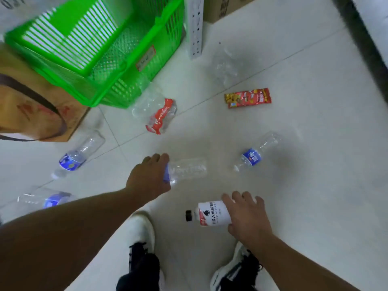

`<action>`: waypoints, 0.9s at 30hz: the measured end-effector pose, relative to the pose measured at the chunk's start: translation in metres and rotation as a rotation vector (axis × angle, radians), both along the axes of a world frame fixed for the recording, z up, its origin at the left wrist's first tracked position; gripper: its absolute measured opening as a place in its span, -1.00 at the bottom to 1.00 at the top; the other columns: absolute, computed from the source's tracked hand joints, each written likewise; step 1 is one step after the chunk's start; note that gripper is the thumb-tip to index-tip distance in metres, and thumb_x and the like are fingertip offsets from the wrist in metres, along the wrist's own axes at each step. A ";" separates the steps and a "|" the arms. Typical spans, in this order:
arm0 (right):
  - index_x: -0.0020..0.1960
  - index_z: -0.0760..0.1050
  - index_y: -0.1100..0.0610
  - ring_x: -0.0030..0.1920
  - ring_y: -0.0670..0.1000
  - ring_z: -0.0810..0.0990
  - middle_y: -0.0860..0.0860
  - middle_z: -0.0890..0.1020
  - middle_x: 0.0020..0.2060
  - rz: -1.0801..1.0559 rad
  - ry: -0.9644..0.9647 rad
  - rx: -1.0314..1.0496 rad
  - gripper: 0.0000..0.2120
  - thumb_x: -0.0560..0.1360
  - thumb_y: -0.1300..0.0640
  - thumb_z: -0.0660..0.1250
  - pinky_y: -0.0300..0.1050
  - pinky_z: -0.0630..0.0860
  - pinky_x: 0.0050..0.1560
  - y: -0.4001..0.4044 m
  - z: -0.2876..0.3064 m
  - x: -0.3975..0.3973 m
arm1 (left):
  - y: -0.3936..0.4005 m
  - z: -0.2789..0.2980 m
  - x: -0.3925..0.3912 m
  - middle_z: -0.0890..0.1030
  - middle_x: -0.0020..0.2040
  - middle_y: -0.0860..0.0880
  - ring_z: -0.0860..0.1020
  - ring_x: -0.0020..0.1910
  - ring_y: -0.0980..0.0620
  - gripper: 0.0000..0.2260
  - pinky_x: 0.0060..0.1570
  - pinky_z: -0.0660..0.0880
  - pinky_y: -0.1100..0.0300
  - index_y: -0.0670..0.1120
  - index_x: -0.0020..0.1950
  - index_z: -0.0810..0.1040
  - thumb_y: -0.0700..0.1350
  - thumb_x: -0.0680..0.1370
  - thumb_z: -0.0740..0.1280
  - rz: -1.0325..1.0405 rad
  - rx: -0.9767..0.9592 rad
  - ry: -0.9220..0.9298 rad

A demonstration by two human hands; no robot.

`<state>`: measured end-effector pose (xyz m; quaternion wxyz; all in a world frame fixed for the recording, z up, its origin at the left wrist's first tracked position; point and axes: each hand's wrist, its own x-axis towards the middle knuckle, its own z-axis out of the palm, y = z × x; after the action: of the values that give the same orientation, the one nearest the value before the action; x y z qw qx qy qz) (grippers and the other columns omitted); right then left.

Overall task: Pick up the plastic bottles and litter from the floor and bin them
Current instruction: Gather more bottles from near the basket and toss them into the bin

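My left hand [150, 176] grips a clear plastic bottle [188, 170] with a blue label at its neck end, low over the floor. My right hand [246, 217] is closed around a white-labelled bottle [211, 213] with a black cap. More bottles lie on the white tiles: a crushed one with a red label [159, 115], a blue-labelled one [255, 155] to the right, two blue-labelled ones at left [77, 154] [45, 199], and a clear one [225, 69] further back. A red snack wrapper [247, 98] lies beyond.
A green plastic basket [117, 80] stands at the upper left beside a cardboard box [42, 114]. A white perforated post [194, 28] and another carton [222, 7] are behind. A dark baseboard [361, 34] runs along the right. My shoes [140, 234] are below.
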<state>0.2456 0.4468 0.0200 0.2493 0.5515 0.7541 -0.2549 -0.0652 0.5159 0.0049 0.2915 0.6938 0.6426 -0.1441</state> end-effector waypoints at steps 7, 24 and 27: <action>0.34 0.46 -0.11 0.04 0.13 0.57 -0.03 0.58 0.05 -0.001 -0.077 -0.047 -0.18 0.09 -0.10 0.55 0.16 0.46 -0.02 0.010 0.194 -0.011 | -0.065 0.191 -0.018 0.47 -0.04 0.11 0.47 -0.06 -0.02 -0.56 -0.21 0.45 0.05 0.12 0.11 0.33 0.13 0.31 0.40 0.207 -0.092 -0.015; 0.36 0.31 -0.08 0.31 0.13 0.48 -0.04 0.50 0.25 0.241 0.066 -0.002 -0.32 0.33 -0.16 0.49 0.12 0.45 0.13 0.012 0.584 -0.080 | -0.231 0.582 -0.066 0.58 -0.13 0.15 0.54 -0.12 0.02 -0.68 -0.18 0.48 0.09 0.08 -0.04 0.42 0.04 0.30 0.44 0.963 0.008 -0.021; 0.32 0.30 -0.08 0.26 0.12 0.51 -0.03 0.53 0.22 0.336 0.049 0.022 -0.35 0.32 -0.17 0.48 0.08 0.48 0.13 0.012 0.614 -0.091 | -0.258 0.615 -0.072 0.60 -0.14 0.17 0.55 -0.15 0.11 -0.73 -0.16 0.51 0.10 0.09 -0.10 0.44 0.04 0.29 0.45 1.089 0.002 -0.019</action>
<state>0.1550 0.4591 0.6341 0.2639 0.4141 0.8442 -0.2149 -0.1373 0.2581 0.6202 0.3293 0.2620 0.9065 0.0346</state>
